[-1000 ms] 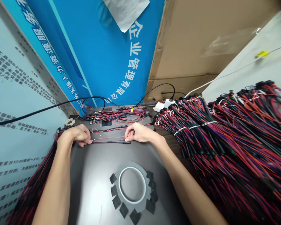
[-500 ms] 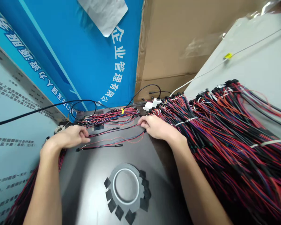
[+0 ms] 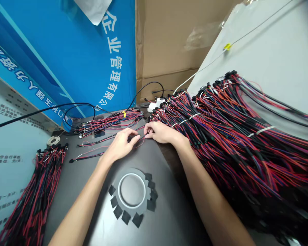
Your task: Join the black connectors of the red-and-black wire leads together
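Observation:
My right hand (image 3: 157, 132) pinches the end of a thin wire harness (image 3: 142, 137) with black, red and blue wires, at the table's right edge. Close beside it on the left, my left hand (image 3: 123, 141) has its thumb and fingers bent round the same harness; its fingertips are partly hidden. The harness's other end, with a black connector (image 3: 72, 160), lies on the grey table. Just behind it, a second wire harness (image 3: 92, 140) stretches across the surface.
A roll (image 3: 132, 189) fringed with black tape pieces sits in front of my hands. Bundled harnesses are heaped at right (image 3: 220, 130) and hang at left (image 3: 45, 177). A wire pile (image 3: 110, 121) lies at the back, near a black cable (image 3: 41, 110) and a blue panel (image 3: 74, 51).
My left hand has moved right along the harness, from its left end to near my right hand. The camera view has shifted to the right.

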`<state>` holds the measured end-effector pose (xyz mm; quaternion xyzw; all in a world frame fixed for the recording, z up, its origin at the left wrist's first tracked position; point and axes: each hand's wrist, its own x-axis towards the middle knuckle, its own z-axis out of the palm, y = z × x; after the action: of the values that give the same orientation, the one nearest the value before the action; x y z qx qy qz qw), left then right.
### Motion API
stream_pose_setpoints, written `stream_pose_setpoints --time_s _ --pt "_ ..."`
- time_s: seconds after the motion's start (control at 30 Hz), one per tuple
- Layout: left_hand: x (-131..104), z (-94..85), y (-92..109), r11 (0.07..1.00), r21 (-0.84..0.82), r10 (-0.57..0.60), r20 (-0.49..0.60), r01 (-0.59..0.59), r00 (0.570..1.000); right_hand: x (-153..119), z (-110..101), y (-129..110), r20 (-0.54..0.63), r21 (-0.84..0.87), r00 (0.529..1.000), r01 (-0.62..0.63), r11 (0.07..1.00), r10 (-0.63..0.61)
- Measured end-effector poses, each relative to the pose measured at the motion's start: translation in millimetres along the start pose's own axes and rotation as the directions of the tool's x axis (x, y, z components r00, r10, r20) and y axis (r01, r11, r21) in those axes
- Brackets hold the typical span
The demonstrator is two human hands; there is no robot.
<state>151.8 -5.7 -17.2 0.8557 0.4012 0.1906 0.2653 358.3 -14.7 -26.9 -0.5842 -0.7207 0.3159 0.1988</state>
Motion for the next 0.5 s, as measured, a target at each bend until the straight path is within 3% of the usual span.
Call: stream_pose_setpoints --time_s 0.17,0.33,0.5 --pt "3.4 14.7 1.4 0.998 -0.066 -0.010 0.002 0.010 1.000 2.7 10.7 -1.1 0.018 0.222 0.999 0.038 0.974 -0.043" --pt "11.0 19.2 -5.1 0.980 -0.151 -0.132 -0.017 0.128 0.991 -1.2 44.2 6.9 -0.220 0.392 0.975 0.063 0.918 0.027" --pt "16.8 23.6 -9.1 0.844 -0.467 -0.228 0.130 0.263 0.965 -3.3 69.9 14.4 -0.405 0.547 0.908 0.147 0.824 0.107"
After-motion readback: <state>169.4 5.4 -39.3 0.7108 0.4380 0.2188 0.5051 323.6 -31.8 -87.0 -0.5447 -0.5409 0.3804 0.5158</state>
